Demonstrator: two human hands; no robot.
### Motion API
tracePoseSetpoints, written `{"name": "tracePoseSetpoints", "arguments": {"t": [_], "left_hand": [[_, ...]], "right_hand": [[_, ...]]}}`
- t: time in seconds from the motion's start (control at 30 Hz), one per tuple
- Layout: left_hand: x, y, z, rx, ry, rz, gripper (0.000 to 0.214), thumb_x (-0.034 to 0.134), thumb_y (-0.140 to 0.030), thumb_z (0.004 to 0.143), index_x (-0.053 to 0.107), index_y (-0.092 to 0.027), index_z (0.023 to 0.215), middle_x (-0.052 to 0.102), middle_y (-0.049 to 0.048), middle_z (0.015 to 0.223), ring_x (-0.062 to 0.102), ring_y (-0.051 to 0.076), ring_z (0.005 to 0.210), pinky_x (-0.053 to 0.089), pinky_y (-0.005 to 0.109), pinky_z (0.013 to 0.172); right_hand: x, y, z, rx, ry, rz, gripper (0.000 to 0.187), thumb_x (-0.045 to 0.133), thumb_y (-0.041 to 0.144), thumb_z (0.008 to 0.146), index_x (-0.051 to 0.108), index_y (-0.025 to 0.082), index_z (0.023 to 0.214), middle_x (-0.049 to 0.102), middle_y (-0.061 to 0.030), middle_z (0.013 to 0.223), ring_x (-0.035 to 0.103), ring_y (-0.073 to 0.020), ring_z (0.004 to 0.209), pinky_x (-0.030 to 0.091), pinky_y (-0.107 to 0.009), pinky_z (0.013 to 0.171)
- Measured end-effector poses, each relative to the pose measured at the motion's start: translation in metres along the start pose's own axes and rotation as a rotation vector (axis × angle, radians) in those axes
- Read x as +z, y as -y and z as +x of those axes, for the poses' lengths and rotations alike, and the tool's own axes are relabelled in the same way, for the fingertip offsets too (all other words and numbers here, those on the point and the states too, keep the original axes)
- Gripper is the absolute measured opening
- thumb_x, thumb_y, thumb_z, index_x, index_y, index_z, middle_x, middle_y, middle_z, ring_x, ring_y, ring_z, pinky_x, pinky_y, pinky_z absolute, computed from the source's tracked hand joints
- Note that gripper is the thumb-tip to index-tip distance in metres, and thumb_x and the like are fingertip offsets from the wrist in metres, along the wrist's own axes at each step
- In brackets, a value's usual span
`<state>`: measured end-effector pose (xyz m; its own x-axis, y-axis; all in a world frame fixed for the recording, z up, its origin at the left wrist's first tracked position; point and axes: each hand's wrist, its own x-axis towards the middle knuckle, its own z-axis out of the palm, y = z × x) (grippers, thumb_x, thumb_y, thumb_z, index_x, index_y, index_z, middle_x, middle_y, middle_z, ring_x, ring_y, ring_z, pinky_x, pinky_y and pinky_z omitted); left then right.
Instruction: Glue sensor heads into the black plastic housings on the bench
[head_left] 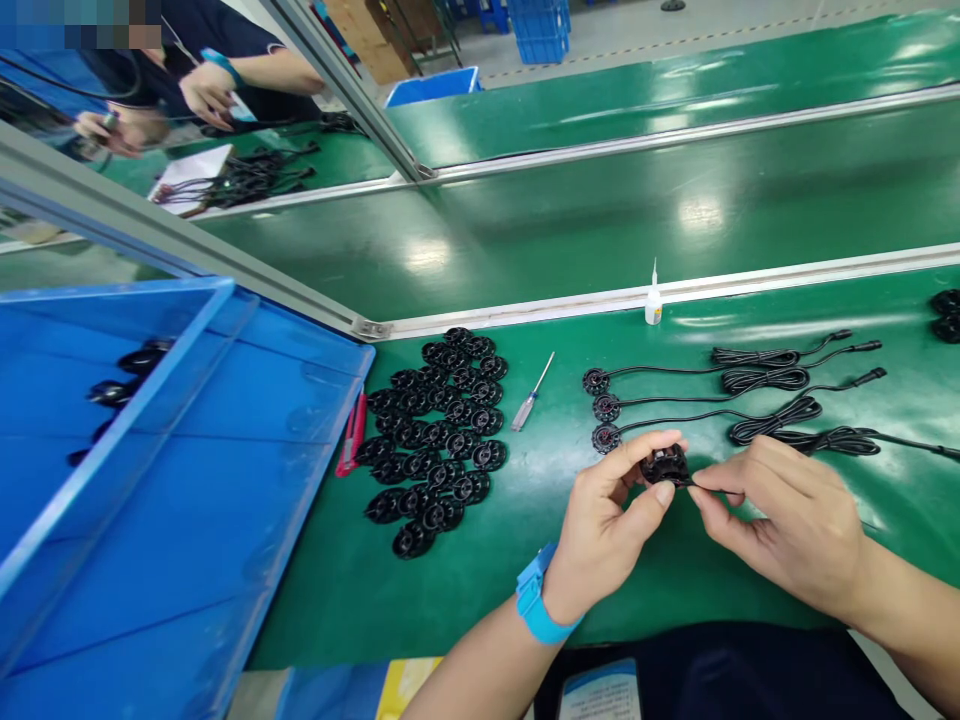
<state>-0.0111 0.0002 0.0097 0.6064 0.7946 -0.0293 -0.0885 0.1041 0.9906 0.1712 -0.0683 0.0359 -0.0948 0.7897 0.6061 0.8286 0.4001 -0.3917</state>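
Between its thumb and fingers, my left hand (619,515) holds a small black round housing (665,463), tilted so that its hollow side shows. A blue band circles that wrist. My right hand (787,515) pinches a thin black cable (709,488) right beside the housing, where the cable meets its edge. Just beyond my hands lie several coiled black cables (776,430), some with a round black disc (606,437) at the left end and a plug at the right end. How the cable is joined to the housing is too small to make out.
Several black round parts (439,430) lie in rows on the green table, left of a screwdriver (532,393). A red-handled tool (352,435) lies by the big blue bin (300,400). A small white bottle (654,300) stands at the metal rail. Another person's hands (210,92) work beyond the frame.
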Motion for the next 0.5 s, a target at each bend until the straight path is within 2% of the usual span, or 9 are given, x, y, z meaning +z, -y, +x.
{"name": "tracePoseSetpoints", "arguments": {"t": [0.27,0.5], "left_hand": [[0.0020,-0.0019,0.0014,-0.072,-0.028,-0.051,0.040,0.068,-0.016,0.090,0.070,-0.027,0.129,0.077,0.0068,0.121,0.071,0.021,0.107,0.055,0.030,0.093],[0.0034,0.0011,0.0047,-0.158,-0.026,-0.277,0.041,0.072,-0.017,0.088,0.072,-0.029,0.127,0.078,0.0058,0.120,0.070,0.021,0.112,0.053,0.029,0.096]], "right_hand": [[0.0041,-0.0005,-0.0039,-0.011,0.009,-0.037,0.011,0.069,0.009,0.089,0.062,0.017,0.091,0.065,0.0006,0.070,0.051,-0.0112,0.062,0.046,-0.027,0.062],[0.0072,-0.0020,-0.0047,-0.028,0.019,-0.065,0.013,0.071,0.009,0.087,0.062,0.018,0.092,0.065,0.0012,0.070,0.052,-0.0126,0.062,0.045,-0.030,0.061]]}}
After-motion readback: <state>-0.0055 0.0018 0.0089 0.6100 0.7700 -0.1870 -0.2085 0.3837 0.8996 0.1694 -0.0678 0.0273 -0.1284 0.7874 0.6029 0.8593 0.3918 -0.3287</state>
